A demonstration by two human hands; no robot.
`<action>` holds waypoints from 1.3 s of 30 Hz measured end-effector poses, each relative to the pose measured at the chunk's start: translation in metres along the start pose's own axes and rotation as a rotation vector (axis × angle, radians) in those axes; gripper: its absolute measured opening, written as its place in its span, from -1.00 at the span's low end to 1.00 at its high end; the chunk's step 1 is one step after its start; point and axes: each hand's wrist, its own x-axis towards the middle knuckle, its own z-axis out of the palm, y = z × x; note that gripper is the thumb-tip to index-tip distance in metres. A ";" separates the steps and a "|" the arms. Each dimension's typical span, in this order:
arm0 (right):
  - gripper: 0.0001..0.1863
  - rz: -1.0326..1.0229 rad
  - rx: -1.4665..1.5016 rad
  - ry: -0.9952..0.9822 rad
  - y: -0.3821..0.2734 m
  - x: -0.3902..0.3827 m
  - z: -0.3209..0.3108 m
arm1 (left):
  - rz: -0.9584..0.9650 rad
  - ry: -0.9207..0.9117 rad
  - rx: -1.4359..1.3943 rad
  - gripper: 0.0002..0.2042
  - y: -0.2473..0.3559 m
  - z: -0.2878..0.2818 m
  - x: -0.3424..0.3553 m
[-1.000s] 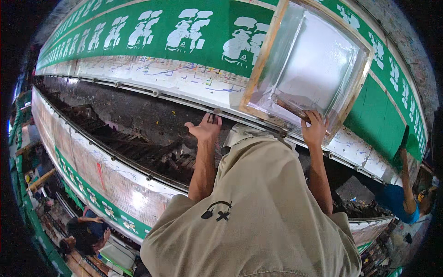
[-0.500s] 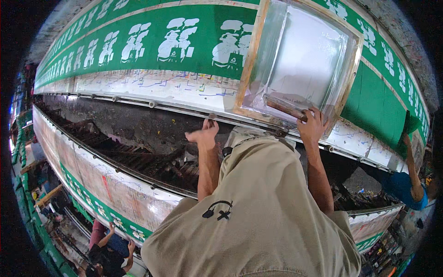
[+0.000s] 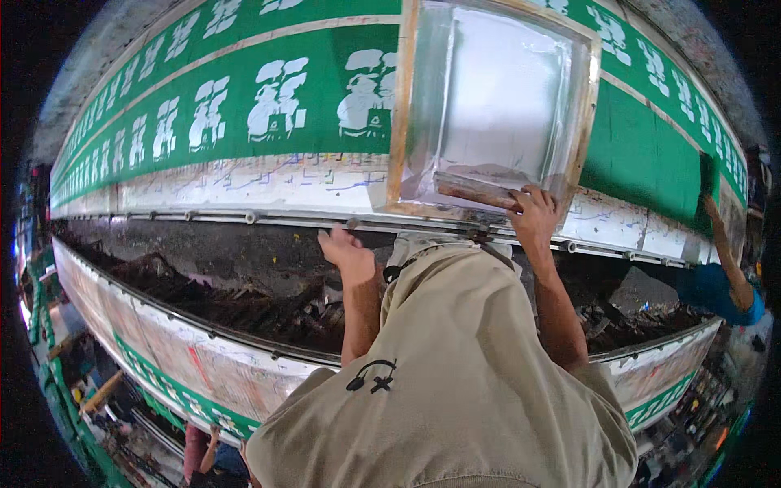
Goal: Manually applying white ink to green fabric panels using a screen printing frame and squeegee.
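Smudges could be left on the green fabric (image 3: 634, 154) if the wooden-framed printing screen (image 3: 403, 106) is nudged, since its rim is not seen to be gripped by either hand. White printed figures (image 3: 278, 98), found beyond and to the left of the left hand (image 3: 346, 248), could be put out of line with the next print by the same slip. Patchy colour could also be produced if the squeegee (image 3: 476, 192) is pressed harder at one end, as it is held only toward its right end.

That end is clasped by the right hand (image 3: 537, 215), with the fingers curled over it. The left hand is held loosely open, just beside the metal rail (image 3: 301, 221), with nothing seen in its grasp; whether the rail is touched cannot be told.

The squeegee is set across the near part of the screen, directly left of the right hand's fingers and slanted slightly. Its bar is long, narrow and straight, brown and stained, with a paler edge. Beyond it, the mesh (image 3: 504, 98) is seen as glossy white with translucent margins; whether the greyish band beside the bar is ink or shadow cannot be told.
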 end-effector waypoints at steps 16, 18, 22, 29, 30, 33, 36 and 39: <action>-0.41 0.788 0.962 0.271 0.113 0.038 0.022 | 0.956 -0.987 0.719 -0.54 -0.042 0.216 0.038; -0.44 0.801 1.123 0.273 0.119 0.041 0.027 | 0.996 -0.897 0.668 -0.56 -0.049 0.219 0.025; -0.58 0.876 1.334 0.340 0.156 0.039 0.013 | 1.184 -0.854 0.649 -0.72 -0.070 0.246 -0.017; -0.75 0.916 1.373 0.184 0.357 0.061 -0.053 | 0.960 -0.525 0.949 -0.56 -0.223 0.320 -0.124; -0.74 0.980 1.351 0.119 0.385 0.060 -0.055 | 0.985 -0.503 1.001 -0.56 -0.246 0.317 -0.135; -0.68 0.974 1.147 0.212 0.438 0.047 -0.041 | 0.823 -0.436 1.070 -0.55 -0.294 0.302 -0.156; -0.59 1.008 1.235 0.309 0.455 0.029 -0.023 | 0.808 -0.386 1.056 -0.56 -0.308 0.288 -0.164; -0.57 1.023 1.185 0.205 0.446 0.016 -0.015 | 0.913 -0.406 1.048 -0.56 -0.304 0.282 -0.165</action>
